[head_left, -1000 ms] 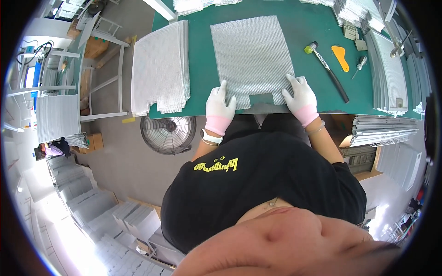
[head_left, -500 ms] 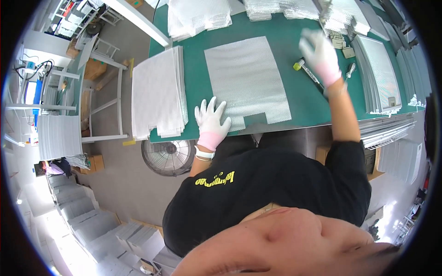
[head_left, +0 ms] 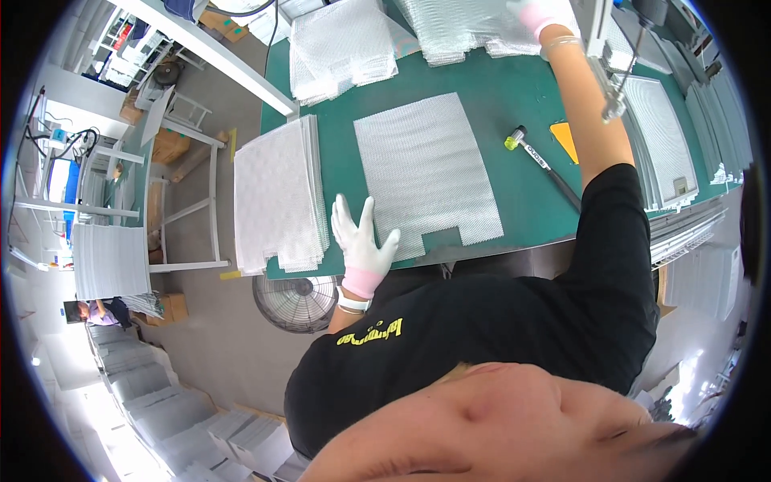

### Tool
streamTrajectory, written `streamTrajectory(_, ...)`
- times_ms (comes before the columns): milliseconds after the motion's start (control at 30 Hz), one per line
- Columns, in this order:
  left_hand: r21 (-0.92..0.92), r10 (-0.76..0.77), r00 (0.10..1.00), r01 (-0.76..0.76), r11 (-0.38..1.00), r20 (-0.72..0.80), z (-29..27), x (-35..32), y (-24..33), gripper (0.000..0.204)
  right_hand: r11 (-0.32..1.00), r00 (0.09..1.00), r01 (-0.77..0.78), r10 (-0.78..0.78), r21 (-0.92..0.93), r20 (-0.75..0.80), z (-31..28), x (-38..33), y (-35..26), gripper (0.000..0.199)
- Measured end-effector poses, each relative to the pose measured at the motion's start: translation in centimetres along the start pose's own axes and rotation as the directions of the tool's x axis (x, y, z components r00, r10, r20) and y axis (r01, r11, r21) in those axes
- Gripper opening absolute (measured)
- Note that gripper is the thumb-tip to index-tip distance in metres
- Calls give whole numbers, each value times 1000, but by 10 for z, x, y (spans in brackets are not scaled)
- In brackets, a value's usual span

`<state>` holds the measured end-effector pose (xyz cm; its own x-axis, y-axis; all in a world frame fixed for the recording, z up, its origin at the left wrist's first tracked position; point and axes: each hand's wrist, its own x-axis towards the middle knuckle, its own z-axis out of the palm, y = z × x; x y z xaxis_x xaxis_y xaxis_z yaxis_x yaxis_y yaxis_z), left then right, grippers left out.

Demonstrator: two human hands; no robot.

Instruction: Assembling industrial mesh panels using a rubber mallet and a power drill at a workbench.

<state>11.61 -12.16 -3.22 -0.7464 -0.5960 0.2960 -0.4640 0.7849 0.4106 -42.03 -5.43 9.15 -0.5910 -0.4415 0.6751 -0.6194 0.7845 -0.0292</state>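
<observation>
A silver mesh sheet (head_left: 430, 169) with a notch in its near edge lies flat on the green table. At its near left corner is my left hand (head_left: 363, 247), white-gloved with a pink cuff, fingers spread and holding nothing. A stack of pale mesh sheets (head_left: 279, 193) lies just left of that hand. My right arm stretches to the far side, where my right hand (head_left: 540, 11) is over a far stack of mesh sheets (head_left: 458, 28). The top edge of the picture cuts off its fingers, so their grip is hidden.
A mallet (head_left: 542, 165) with a yellow-green head lies on the green table (head_left: 321, 120), beside an orange-yellow piece (head_left: 564, 141). Another mesh stack (head_left: 337, 48) stands far left, framed panels (head_left: 658, 136) at right. A metal tool (head_left: 622, 88) hangs by my right forearm. A fan (head_left: 295, 304) stands below.
My right hand has moved away from above the table near the mallet to the far mesh stack. My left hand stays by the sheet's near left corner. The whole view has shifted slightly.
</observation>
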Motion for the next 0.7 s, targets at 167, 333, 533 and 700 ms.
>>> streamTrajectory(167, -261, 289, 953, -303, 916, -92, -9, 87, 12, 65, 211, 946, 292, -204, 933, -250, -81, -22, 6, 70)
streamTrajectory(333, -408, 286, 953, -300, 862, -97, 22, 278, 66, 74, 958, 832, -288, 255, -9, 493, 26, -12, 24, 74)
streamTrajectory(533, -167, -219, 973, 230, 959, 79, 48, 404, 91, 82, 929, 839, -342, 234, 143, 492, 16, -14, -20, 73)
streamTrajectory(700, 348, 496, 833, -402, 847, -244, 55, 393, 181, 79, 920, 823, -362, 241, 148, 514, 72, -40, 87, 74)
